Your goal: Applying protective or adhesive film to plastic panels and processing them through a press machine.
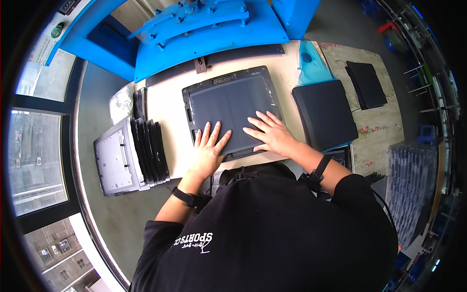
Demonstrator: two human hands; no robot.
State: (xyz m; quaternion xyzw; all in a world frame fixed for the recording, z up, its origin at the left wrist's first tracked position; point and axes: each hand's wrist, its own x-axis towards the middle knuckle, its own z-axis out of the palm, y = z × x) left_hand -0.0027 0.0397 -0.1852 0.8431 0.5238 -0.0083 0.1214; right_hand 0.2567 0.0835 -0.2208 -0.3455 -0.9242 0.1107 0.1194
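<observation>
A dark rectangular panel (228, 104) lies flat inside a black plastic frame (186, 97) on the pale tabletop before me. Fingers spread, my left hand (210, 150) rests on the panel's near left part. My right hand (273, 135) lies on its near right part, also with the fingers apart. Both palms face down, and neither hand grips anything. The frame's far edge, with small slots and clips, shows beyond the panel; my hands and shirt cover parts of the near edge.
A blue press (209, 39) stands at the table's far side. Stacked grey and black housings (116, 158) are at the left, near a clear plastic bag (121, 103). On the right lie a stack of dark panels (326, 114), a blue film (311, 63) and more dark sheets (367, 85).
</observation>
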